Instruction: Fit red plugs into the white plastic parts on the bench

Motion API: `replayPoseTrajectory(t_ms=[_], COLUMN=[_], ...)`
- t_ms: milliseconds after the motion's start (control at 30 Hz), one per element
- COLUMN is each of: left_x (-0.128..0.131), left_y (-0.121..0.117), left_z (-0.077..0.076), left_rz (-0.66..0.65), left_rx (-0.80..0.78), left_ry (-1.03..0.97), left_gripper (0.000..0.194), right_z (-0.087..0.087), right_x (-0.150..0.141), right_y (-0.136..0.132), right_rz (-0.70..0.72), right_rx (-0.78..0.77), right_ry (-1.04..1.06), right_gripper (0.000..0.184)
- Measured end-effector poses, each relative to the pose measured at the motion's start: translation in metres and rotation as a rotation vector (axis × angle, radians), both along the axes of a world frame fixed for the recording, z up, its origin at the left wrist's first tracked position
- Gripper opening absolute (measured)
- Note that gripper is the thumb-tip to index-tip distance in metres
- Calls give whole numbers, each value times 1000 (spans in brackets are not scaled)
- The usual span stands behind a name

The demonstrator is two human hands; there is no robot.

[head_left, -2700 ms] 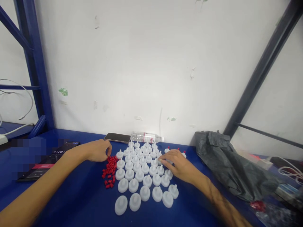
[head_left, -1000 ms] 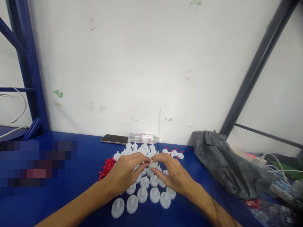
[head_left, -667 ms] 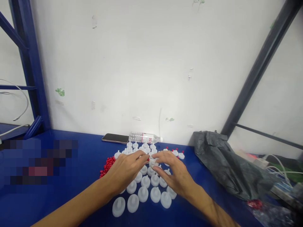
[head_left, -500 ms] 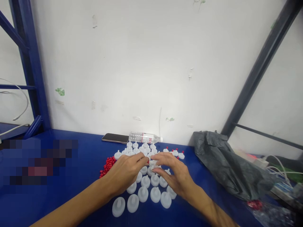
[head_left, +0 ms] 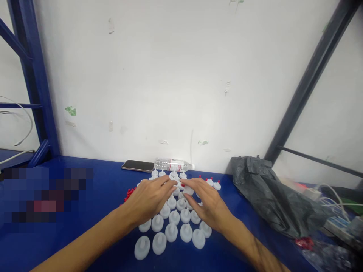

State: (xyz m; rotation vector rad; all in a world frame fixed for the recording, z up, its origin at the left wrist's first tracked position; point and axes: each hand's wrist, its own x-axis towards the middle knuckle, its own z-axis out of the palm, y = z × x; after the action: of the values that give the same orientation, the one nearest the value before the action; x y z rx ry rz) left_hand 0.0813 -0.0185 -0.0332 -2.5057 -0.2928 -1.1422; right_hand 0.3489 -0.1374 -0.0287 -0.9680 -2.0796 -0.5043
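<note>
Left hand point(head_left: 150, 197) had drawn back, its grip unclear; right hand point(head_left: 208, 203) pinched a white piece point(head_left: 189, 191), red cap point(head_left: 183, 185) seemingly on

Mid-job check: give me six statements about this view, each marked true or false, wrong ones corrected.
1. The left hand is nearer the loose red caps than the right hand is. True.
2. The right hand is empty. False: it holds a white lid with a red tip.
3. The phone lies left of the bottle. True.
4. The bottle stands upright. False: it lies on its side.
5. A dark plastic bag lies at the right. True.
6. Every lid has a red tip. False: the front lids have none.
</note>
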Motion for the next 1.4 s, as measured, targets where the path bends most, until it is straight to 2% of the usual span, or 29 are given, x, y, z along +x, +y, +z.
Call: replayPoseTrajectory(t_ms=[100,200,300,400,567,667,1067,1233,1400], left_x=[-15,-28,-36,-42,-58,-67,-82,-88,-94], left_y=[14,27,35,43,60,67,80,94,98], left_z=[14,31,47,55,57,55,39,32,31], left_rz=[146,408,619,689,725,710,627,591,512], left_rx=[-116,-341,-514,-567,-634,-679,-807,-1015,-1242], left_ry=[74,206,347,401,441,446,316,369,411], left_gripper=[32,33,40,42,41,34,12,3,16], right_z=[-3,-5,-9,-13,-17,-18,-28,-27,-32], right_x=[20,38,49,52,52,53,69,61,59], right_y=[4,10,16,21,27,28,35,29,26], right_rz=[-180,-313,-365,-363,-371,-370,-435,-360,-261], right_rx=[-83,-178,-258,-338,-444,-486,-430,-390,-403], right_ry=[45,92,100,69,50,40,-93,-88,-108], right_gripper=[51,43,37,30,22,19,24,33,54])
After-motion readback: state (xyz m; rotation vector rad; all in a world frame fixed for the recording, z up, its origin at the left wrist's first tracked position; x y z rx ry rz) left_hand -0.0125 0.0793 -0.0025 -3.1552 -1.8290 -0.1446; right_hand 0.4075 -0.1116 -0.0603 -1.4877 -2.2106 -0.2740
